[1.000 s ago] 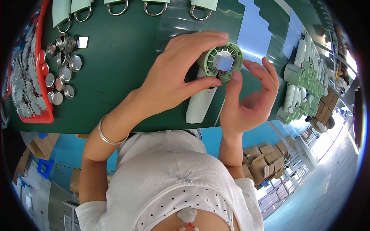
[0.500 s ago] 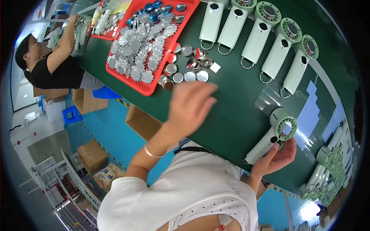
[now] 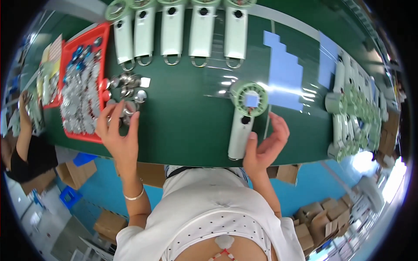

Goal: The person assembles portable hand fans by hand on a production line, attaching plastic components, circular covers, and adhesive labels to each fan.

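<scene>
A pale green handheld fan [image 3: 241, 135] lies on the table in front of me, its round head away from me with a small bluish-white square piece [image 3: 251, 101] at the centre. Beside the fan's handle is my right hand [image 3: 266, 145], fingers apart and loosely bent, thumb against or very near the handle. My left hand [image 3: 119, 139] reaches over a cluster of round metal caps [image 3: 127, 90] with thumb and fingers spread. Several caps show between those fingers; none is visibly gripped. A red tray [image 3: 82, 137] beyond the left hand holds silvery spiked parts [image 3: 80, 102] and blue round caps [image 3: 79, 58].
Several similar fans [image 3: 172, 37] stand in a row along the far side. More fans [image 3: 348, 108] are piled at the right. Blue sheets [image 3: 283, 71] lie under a clear cover on the green table [image 3: 187, 113]. Another person's arm [image 3: 24, 126] shows at far left.
The view has swung rightward. My left hand has gone from above bare table to the metal caps, its fingers spreading. My right hand has loosened beside the fan, which stays on the table.
</scene>
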{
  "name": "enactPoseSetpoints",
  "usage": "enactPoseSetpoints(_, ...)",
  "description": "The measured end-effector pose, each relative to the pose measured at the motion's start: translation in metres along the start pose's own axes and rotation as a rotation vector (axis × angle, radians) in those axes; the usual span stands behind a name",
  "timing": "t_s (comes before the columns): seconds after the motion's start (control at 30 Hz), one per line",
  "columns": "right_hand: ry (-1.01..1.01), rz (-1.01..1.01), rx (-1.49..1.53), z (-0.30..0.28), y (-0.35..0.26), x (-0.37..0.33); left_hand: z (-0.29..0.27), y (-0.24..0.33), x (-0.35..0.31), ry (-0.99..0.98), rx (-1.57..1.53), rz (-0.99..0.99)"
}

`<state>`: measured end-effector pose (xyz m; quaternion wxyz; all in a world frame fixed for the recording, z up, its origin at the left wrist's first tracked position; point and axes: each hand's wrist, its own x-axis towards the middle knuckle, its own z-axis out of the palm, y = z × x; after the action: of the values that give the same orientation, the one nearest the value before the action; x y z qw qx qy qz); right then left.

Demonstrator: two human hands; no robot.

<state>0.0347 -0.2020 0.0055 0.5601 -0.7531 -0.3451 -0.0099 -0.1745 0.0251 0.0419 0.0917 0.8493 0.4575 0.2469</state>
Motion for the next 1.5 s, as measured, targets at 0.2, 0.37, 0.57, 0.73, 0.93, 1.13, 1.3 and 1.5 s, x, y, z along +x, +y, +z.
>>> enactPoseSetpoints(0.2, 0.015, -0.014, -0.033, -0.008, -0.001, 0.009, 0.023, -0.010, 0.009, 0.019, 0.117, 0.035)
enactPoseSetpoints(0.37, -0.002, -0.183, -0.061, -0.016, -0.006, 0.017, 0.006, 0.019, 0.001, -0.022, -0.243, -0.119)
enactPoseSetpoints(0.57, -0.324, -0.374, -0.006, -0.023, -0.051, 0.043, 0.011, 0.113, -0.006, -0.920, -1.409, -0.086)
enactPoseSetpoints(0.73, -0.346, -0.345, -0.090, -0.042, -0.052, 0.056, 0.032, 0.136, -0.013, -1.170, -1.765, -0.343)
enactPoseSetpoints(0.93, -0.384, -0.376, -0.222, -0.043, -0.047, 0.070, 0.041, 0.140, -0.010, -1.262, -1.823, -0.636)
enactPoseSetpoints(1.13, -0.364, -0.333, -0.369, -0.039, -0.044, 0.081, 0.045, 0.145, -0.022, -1.098, -1.743, -0.593)
enactPoseSetpoints(1.3, -0.360, -0.304, -0.590, -0.030, -0.035, 0.098, 0.065, 0.139, -0.050, -0.474, -0.856, 0.255)
enactPoseSetpoints(1.5, -0.489, -0.361, -0.765, -0.020, -0.037, 0.102, 0.075, 0.140, -0.062, -0.484, -0.793, 0.316)
